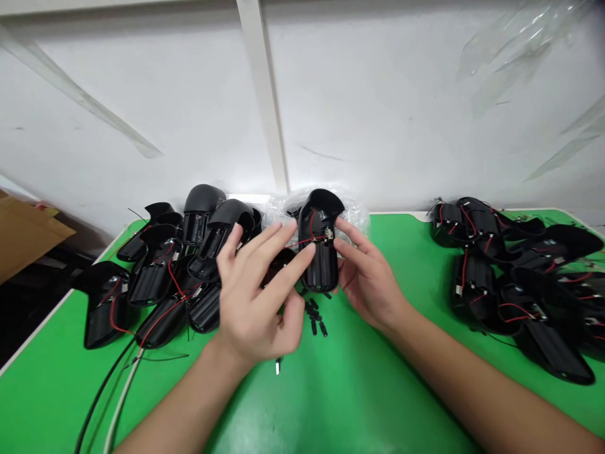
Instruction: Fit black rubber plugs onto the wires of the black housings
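Between my hands is a black plastic shell [319, 252] with a ribbed, battery-like hollow, standing upright with its inside facing me. Red wires run across it to a small metal switch-like part [328, 234]. My left hand [255, 290] pinches its left side, with the fingertips at the red wire. My right hand [366, 284] holds its right edge. Below the shell lie several small black pieces [314, 317], and a tiny metal-tipped part [278, 364] sits near my left hand.
Heaps of similar wired black shells lie on the green table [331, 403], at left [154, 277] and right [515, 277]. Clear plastic wrap [352, 214] sits behind my hands. Black and white cables [111, 391] cross the front left. A white wall [378, 107] stands behind.
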{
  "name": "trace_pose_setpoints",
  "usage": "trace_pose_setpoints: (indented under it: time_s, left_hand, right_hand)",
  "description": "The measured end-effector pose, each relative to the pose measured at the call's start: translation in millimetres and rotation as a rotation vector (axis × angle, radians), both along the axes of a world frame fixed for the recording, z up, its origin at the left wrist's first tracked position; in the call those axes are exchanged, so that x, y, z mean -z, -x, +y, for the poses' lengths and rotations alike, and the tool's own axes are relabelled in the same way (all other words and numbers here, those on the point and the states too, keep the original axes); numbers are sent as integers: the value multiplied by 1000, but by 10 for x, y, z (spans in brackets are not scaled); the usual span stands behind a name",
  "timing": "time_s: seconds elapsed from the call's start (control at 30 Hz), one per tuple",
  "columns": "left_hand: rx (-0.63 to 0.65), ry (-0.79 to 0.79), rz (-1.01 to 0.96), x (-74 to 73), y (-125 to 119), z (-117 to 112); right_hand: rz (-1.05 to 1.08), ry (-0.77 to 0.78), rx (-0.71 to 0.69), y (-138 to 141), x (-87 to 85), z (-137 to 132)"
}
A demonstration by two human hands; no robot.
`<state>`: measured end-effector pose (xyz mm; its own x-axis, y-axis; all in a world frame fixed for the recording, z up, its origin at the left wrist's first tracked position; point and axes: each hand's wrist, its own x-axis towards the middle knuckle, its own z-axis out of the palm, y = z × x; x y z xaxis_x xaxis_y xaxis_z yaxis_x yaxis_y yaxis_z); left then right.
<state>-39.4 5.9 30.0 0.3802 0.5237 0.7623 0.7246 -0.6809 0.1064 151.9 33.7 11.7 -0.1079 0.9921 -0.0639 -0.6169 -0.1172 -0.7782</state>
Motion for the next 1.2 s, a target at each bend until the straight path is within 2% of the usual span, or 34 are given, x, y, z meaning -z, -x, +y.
trace_pose_setpoints:
  time_s: [0.07, 0.13, 0.23, 0.3, 0.37, 0.4, 0.5, 0.63, 0.67, 0.7, 0.8, 0.87, 0.93, 1.03, 1.2]
  left_hand:
    - [1, -91, -148, -2, -32, -91]
    - [48, 39, -255, -13, -83, -136]
    - [59, 591, -499, -45, -174, -82]
    - [127, 945, -712, -60, -222, 4]
    - [220, 1182, -889, -59, -255, 81]
    - [243, 1249, -960, -53, -268, 109]
    - [185, 1276, -1150, -34, -291, 148]
    - [26, 1256, -1288, -58, -286, 160]
    - [2, 1237, -1300, -72, -279, 163]
    - [-16, 1206, -1307, -85, -271, 166]
    - [-47, 1127, -1307, -100, -252, 173]
    - [-53, 1105, -1300, -87, -245, 174]
    - [-39, 1100, -1290, -68, -242, 171]
    - [-30, 1089, -1275, -55, -237, 164]
    - [-43, 1058, -1255, -66, -226, 169]
  right_hand:
    - [-7, 15, 59, -26, -28, 21]
    - [1, 20, 87, -60, -57, 40]
    - [10, 9, 90, -82, -67, 42]
    - [-16, -41, 64, -50, -35, 12]
    - [-65, -122, 2, 16, 20, -41]
    - [-101, -164, -34, 53, 49, -70]
    - [-293, -284, -46, 114, 100, -134]
    - [-799, -498, 157, -15, 50, -82]
    - [-919, -533, 163, -73, 29, -50]
    - [-1023, -547, 122, -131, 10, -18]
    - [-1307, -533, -182, -263, -13, 46]
    - [-1468, -548, -317, -298, -3, 53]
    - [-1544, -569, -372, -303, 16, 48]
    - [-1526, -527, -419, -290, 36, 62]
    - [-1539, -509, -382, -290, 59, 106]
